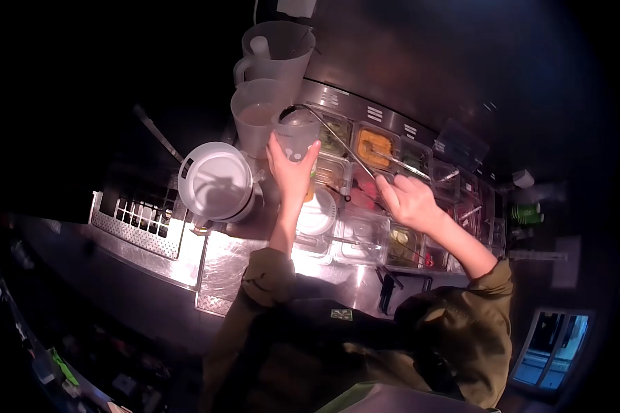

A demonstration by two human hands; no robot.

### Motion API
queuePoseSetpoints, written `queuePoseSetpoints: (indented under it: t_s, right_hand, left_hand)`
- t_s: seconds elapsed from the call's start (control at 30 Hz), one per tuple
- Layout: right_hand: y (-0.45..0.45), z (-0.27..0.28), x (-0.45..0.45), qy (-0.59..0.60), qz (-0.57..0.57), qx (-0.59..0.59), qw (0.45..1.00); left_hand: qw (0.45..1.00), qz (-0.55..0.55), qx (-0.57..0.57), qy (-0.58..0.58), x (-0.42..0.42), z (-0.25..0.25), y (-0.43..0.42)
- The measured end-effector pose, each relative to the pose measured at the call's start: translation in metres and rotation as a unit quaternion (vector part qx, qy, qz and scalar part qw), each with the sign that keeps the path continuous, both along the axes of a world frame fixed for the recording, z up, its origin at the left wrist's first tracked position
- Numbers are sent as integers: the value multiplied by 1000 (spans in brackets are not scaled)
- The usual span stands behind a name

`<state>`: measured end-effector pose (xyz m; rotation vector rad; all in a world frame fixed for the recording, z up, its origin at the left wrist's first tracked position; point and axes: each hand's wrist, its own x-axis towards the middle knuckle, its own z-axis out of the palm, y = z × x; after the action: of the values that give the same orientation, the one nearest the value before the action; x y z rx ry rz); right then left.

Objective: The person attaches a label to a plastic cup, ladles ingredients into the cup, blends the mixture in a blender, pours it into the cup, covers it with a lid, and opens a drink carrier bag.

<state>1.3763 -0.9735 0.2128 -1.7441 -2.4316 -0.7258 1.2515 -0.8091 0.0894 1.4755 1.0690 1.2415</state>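
Note:
My left hand (290, 175) is wrapped round a translucent cup (295, 142) with a printed pattern on its side. In my right hand (412, 204) is the end of a long-handled ladle (335, 136), which slants up to the left. The ladle's bowl sits at the cup's mouth; what it carries is hard to make out. Left of the cup and close to it stands a clear pitcher (249, 114) with pinkish-brown liquid inside.
A larger pitcher (282, 74) stands behind. To the left is a round white tub (215, 180) beside a drain grate (134, 234). Topping containers line the counter on the right, one with orange pieces (373, 142), several with utensils in them. A white lid (316, 212) lies below the cup.

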Motion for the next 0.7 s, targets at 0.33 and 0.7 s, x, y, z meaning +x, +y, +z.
queuePoseSetpoints:
  t_s: [0.33, 0.7]
  right_hand:
    - [-22, -5, 18, 215, -45, 37, 975]
    - [200, -20, 11, 33, 6, -70, 997]
  left_hand:
    - [995, -63, 9, -75, -1, 3, -8]
    - [977, -206, 52, 23, -72, -23, -73]
